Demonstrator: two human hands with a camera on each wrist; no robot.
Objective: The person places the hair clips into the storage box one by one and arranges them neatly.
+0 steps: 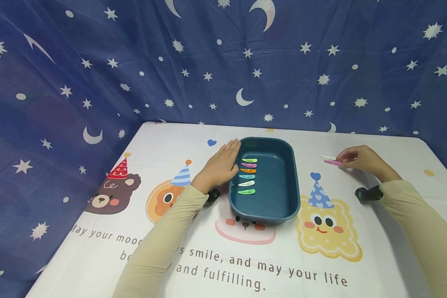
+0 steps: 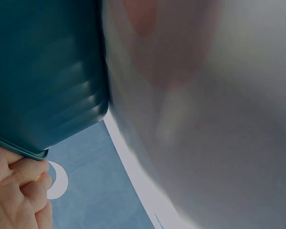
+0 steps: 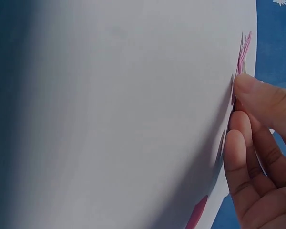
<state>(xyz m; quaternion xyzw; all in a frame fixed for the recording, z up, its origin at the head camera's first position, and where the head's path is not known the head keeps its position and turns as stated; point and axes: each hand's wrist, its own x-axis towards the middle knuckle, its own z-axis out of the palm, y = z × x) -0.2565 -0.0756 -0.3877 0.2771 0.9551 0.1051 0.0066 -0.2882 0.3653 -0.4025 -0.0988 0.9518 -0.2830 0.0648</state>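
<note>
A dark teal plastic basin [image 1: 272, 186] stands on the table. Inside, along its left side, several snap hair clips lie in a column, among them a yellow clip [image 1: 249, 160], an orange clip [image 1: 248, 171] and a green clip [image 1: 246, 191]. My left hand [image 1: 219, 163] rests on the basin's left rim, its fingers extended along it; the left wrist view shows the fingers [image 2: 24, 186] at the rim. Right of the basin, my right hand [image 1: 363, 160] pinches a pink hair clip [image 1: 332, 162] between thumb and fingers. A white clip [image 1: 327, 157] lies right beside the pink one.
A white printed tablecloth [image 1: 301, 273] with cartoon figures and lettering covers the table. Behind hangs a blue curtain [image 1: 208, 54] with moons and stars. Low in the right wrist view is a dark pink shape [image 3: 197, 213], too cut off to identify.
</note>
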